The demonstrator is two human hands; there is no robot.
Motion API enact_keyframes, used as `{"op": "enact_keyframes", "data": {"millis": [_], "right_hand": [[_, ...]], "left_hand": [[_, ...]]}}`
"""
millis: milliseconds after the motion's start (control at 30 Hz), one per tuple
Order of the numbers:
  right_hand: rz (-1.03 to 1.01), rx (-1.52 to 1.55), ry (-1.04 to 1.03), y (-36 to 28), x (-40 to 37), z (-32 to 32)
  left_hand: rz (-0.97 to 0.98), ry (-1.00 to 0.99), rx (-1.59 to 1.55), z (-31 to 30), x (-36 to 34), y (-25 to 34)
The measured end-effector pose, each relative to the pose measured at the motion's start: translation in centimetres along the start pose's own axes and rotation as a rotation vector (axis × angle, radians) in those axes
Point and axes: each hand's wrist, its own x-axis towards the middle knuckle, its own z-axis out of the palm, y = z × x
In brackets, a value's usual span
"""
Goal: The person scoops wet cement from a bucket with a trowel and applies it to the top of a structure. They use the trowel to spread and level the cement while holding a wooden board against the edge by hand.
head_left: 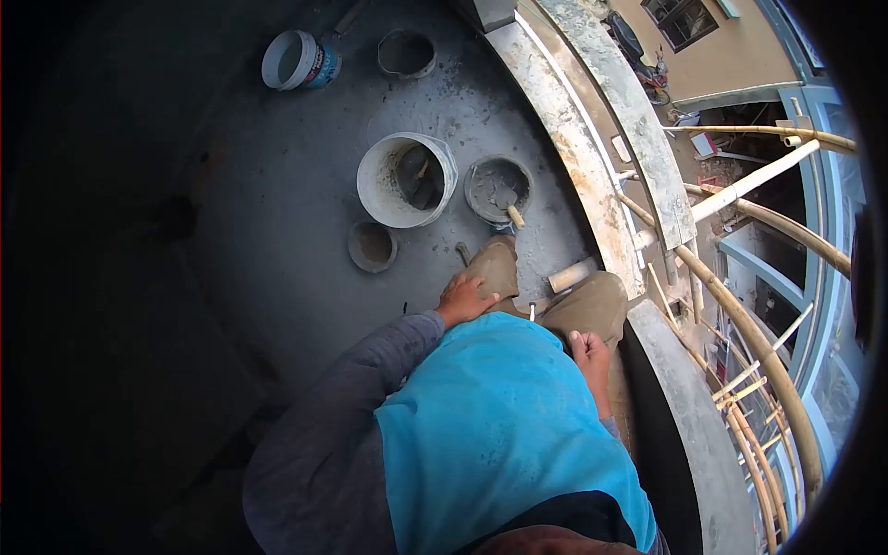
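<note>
Grey mortar pan [469, 190] holds a trowel [505, 198], handle toward my nearer left hand [465, 298], fingers flat on my knee [497, 266]; right hand [590, 354] fisted.

The bucket [379, 190] stands mid-floor, a pan [470, 190] just right of it with a trowel [503, 195] in it. A bowl [373, 247] sits near-left of the bucket. Far off stand a tub [298, 60] and a second pan [405, 53]. A ledge [573, 148] runs along the right, poles [777, 370] beyond it.

A white bucket [377, 190] stands beside a mortar pan [474, 180], bamboo scaffolding [772, 361] beyond the parapet [578, 157]
</note>
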Motion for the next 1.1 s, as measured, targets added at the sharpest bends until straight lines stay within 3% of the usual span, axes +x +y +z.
{"op": "enact_keyframes", "data": {"millis": [33,133,200,267,333,400,467,533,567,600,633,700,767,800,833,900,933,967,1033,1100], "right_hand": [[0.005,-0.018,-0.013,-0.4,0.4,0.4],[-0.263,-0.249,0.047,-1.6,2.8,1.2],[-0.294,-0.351,0.055,-0.1,4.8,1.7],[-0.291,-0.469,0.015,2.3,8.1,2.5],[-0.261,-0.547,-0.078,4.5,10.3,3.6],[-0.292,-0.59,-0.186,7.3,11.4,4.9],[-0.344,-0.594,-0.291,10.8,14.9,6.7],[-0.183,-0.589,-0.334,12.8,16.2,8.1],[-0.069,-0.608,-0.323,12.5,16.8,8.5],[-0.144,-0.607,-0.298,12.1,17.1,8.7],[-0.088,-0.638,-0.317,12.4,17.1,8.2],[-0.201,-0.606,-0.395,12.7,17.2,7.5],[-0.163,-0.624,-0.413,12.9,17.3,7.3],[-0.201,-0.642,-0.477,12.7,17.6,7.4],[-0.242,-0.659,-0.539,12.5,17.8,7.6],[-0.228,-0.679,-0.535,11.9,18.0,8.4],[-0.229,-0.693,-0.529,11.3,18.2,8.8],[-0.238,-0.692,-0.529,11.0,18.0,9.0],[-0.212,-0.679,-0.443,10.8,18.1,10.0],[-0.2,-0.695,-0.413,9.5,18.4,10.9]], "left_hand": [[-0.009,-0.008,-0.019,0.3,0.0,-0.4],[-0.042,0.05,-0.029,0.4,2.2,-0.8],[-0.002,0.345,-0.13,0.8,5.4,-2.6],[-0.079,0.805,-0.314,-0.5,12.2,-6.0],[-0.245,1.015,-0.433,-2.2,18.2,-10.3],[-0.242,1.117,-0.481,-4.3,23.5,-14.9],[-0.263,1.091,-0.329,-7.1,27.8,-18.1],[-0.197,1.088,-0.178,-7.6,33.1,-22.2],[-0.142,0.999,-0.071,-7.2,36.3,-25.4],[-0.067,0.882,-0.071,-7.4,38.9,-27.6],[-0.051,0.773,-0.035,-7.1,41.5,-29.5],[0.145,0.565,-0.301,-5.1,48.3,-36.8],[0.156,0.564,-0.268,-4.5,50.4,-35.9],[0.074,0.442,-0.546,-4.1,51.1,-35.7],[0.075,0.436,-0.55,-3.9,51.9,-36.3],[0.074,0.347,-0.468,-3.8,52.5,-37.4],[0.203,0.406,-0.162,-3.9,52.6,-37.4],[0.001,0.398,0.288,-3.3,53.6,-39.0],[-0.387,0.255,0.356,-10.2,45.7,-25.4],[-0.408,0.212,0.424,-12.4,43.2,-23.5]]}}
